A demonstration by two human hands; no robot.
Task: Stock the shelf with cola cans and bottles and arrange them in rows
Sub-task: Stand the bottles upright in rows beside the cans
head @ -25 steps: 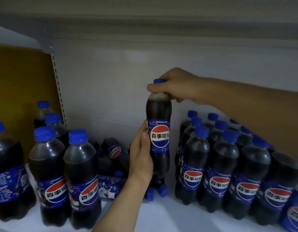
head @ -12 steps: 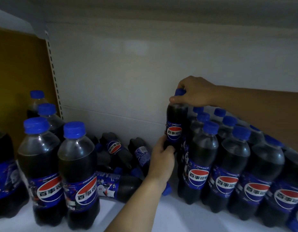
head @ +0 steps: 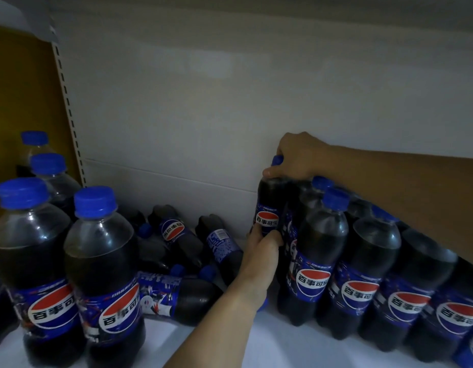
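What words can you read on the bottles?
"百事可乐" on the held bottle, last character half hidden by the left hand.
"百事可乐" on the right row, partly cut at label edges.
"百事可" on the left bottles, rest turned away.
Fine print on the lying bottles: too blurred.

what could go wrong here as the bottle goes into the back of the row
1. The held bottle sits tight against the standing row; pushing it in could tip a neighbour.
2. The left hand reaches over loose bottles lying on the shelf; the forearm could nudge them into rolling toward the front edge.
3. The right hand has only a top grip at the cap, so the bottle could tilt if the left lets go early.
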